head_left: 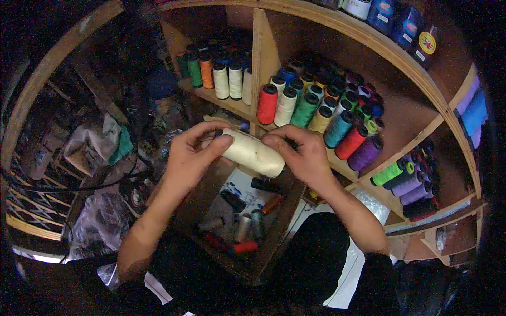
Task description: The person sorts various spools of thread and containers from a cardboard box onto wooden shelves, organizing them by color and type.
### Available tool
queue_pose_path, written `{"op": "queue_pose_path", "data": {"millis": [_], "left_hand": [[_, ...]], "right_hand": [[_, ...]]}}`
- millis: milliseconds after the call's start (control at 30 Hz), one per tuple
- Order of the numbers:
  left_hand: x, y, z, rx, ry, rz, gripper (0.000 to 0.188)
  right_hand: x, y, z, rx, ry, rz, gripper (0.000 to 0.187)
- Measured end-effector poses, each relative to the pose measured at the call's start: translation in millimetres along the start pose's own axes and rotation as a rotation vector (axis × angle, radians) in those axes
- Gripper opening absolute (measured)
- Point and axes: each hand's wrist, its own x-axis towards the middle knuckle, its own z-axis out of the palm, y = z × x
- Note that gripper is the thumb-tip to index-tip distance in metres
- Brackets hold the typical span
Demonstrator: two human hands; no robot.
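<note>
A cream spool of thread [252, 152] lies sideways between my two hands, above an open wooden box. My left hand [197, 150] pinches its left end, thumb on top and fingers behind. Along the right part of the spool, my right hand [301, 152] grips with the thumb and bent fingers; some fingertips are hidden behind it. Below, the box [197, 213] holds several smaller spools, among them a red spool [245, 247], a grey spool [243, 227] and a brown-orange spool [272, 203].
Ahead, a wooden shelf [258, 58] carries rows of thread spools, including a red one [267, 104] and a purple one [366, 153]. Dark containers [406, 26] stand on the top board. Crumpled plastic [100, 224] and cloth [92, 145] lie at left, near a black cable [84, 188].
</note>
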Motion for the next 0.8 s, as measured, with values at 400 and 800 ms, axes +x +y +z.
{"op": "queue_pose_path", "data": {"millis": [400, 800], "left_hand": [[7, -7, -28, -0.207, 0.025, 0.091, 0.032], [10, -7, -31, -0.400, 0.145, 0.005, 0.035]], "right_hand": [[-24, 29, -42, -0.296, -0.038, -0.115, 0.014], [-80, 50, -81, -0.491, -0.203, 0.102, 0.015]]}}
